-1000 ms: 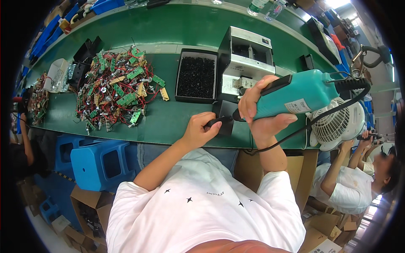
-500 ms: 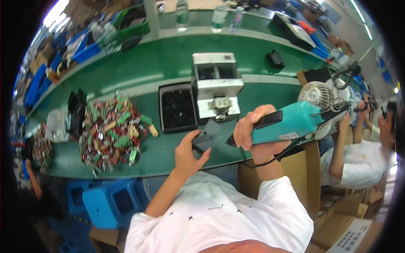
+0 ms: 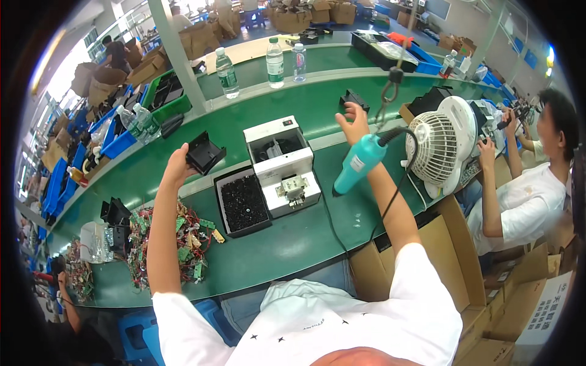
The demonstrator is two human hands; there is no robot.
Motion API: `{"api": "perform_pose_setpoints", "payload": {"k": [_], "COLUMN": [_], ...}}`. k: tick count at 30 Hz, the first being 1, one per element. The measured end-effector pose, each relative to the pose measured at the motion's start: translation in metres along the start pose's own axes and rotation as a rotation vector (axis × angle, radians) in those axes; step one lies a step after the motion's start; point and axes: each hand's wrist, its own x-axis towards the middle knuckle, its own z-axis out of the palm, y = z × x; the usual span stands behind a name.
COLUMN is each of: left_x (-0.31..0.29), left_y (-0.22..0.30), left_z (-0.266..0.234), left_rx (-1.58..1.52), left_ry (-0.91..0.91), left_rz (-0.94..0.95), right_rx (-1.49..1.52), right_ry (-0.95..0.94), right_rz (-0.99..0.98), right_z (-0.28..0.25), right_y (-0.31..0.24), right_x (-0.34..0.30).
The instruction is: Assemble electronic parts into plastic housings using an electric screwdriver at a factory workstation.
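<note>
My left hand grips a black plastic housing by its left side, above the green bench left of the white machine. My right hand is stretched toward the far side with fingers apart and nothing held. Just beyond its fingertips lies another black housing; whether they touch it I cannot tell. A teal electric screwdriver hangs tilted from a cord in front of my right forearm. Below my left hand's housing stands a black tray of small dark screws, beside the white screw-feeding machine.
A heap of wired green circuit boards covers the bench at left. The white fan stands at right, near a seated co-worker. Plastic bottles line the far ledge. Open cardboard boxes sit at the lower right.
My right hand has let go of the screwdriver, which now hangs, and has moved away from me. My left hand has carried its dark plastic part up and to the left. The view has shifted.
</note>
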Motion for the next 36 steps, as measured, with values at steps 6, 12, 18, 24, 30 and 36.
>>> {"api": "perform_pose_setpoints", "payload": {"k": [6,12,18,24,30,36], "left_x": [0.084,0.049,-0.071,-0.099,-0.133,-0.174], "left_y": [-0.008,0.01,0.08,0.086,0.059,0.016], "left_z": [0.024,0.038,0.155,0.216,0.185,0.17], "left_rx": [0.621,0.816,0.574,0.382,0.298,-0.262], "left_ry": [0.364,0.53,-0.231,-0.352,-0.301,-0.147], "left_rz": [0.371,0.759,0.928,1.125,1.201,0.851], "right_rx": [-0.9,-0.519,0.809,1.25,0.904,0.69], "right_ry": [0.446,-0.072,-0.463,-1.036,-0.898,-0.829], "right_rz": [0.006,0.243,0.517,0.49,0.394,-0.456], "right_z": [0.012,0.016,-0.024,-0.018,-0.01,-0.011], "right_y": [0.174,0.094,-0.023,-0.093,-0.196,-0.206], "right_x": [0.045,0.047,0.069,0.077,0.014,-0.037]}}
